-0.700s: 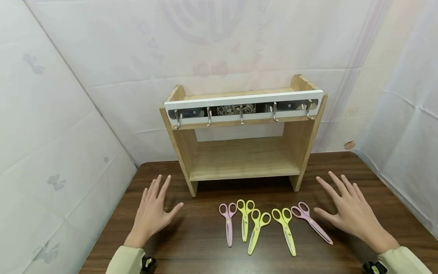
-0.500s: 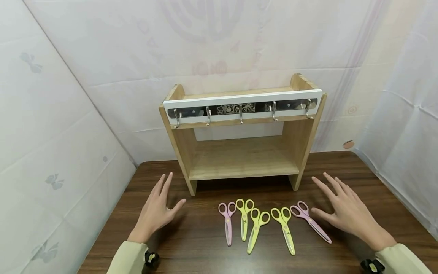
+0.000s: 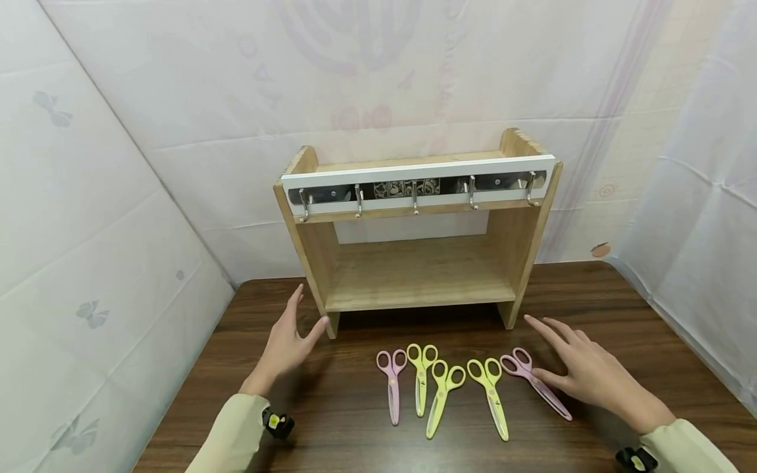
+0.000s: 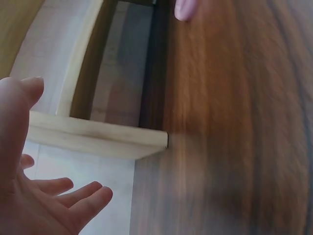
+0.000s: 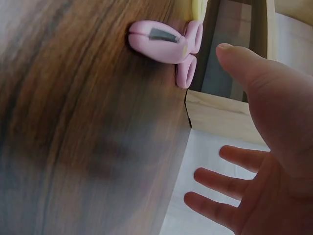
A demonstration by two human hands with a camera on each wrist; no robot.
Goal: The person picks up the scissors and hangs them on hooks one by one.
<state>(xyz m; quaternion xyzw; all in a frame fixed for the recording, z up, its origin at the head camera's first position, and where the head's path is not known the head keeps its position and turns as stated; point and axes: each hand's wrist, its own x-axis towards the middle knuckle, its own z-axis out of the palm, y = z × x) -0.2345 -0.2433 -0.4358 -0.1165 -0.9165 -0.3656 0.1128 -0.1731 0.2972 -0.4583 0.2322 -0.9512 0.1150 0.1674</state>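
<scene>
Left hand [image 3: 285,345]: your grip is loose, fingers extended, near the wooden shelf [image 3: 420,269].
Right hand [image 3: 594,376]: your grip is likewise loose, near the rightmost pink scissors [image 3: 551,398].
Desk [image 3: 331,427]: those, three yellow scissors [image 3: 437,408] and leftmost pink scissors [image 3: 393,389] lie in front of the shelf.

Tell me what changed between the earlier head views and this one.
The left hand moved inward and forward, toward the shelf's near left leg. The right hand moved inward, toward the rightmost pink scissors. Nothing was taken hold of or let go. The shelf and all five scissors stayed put.
</scene>
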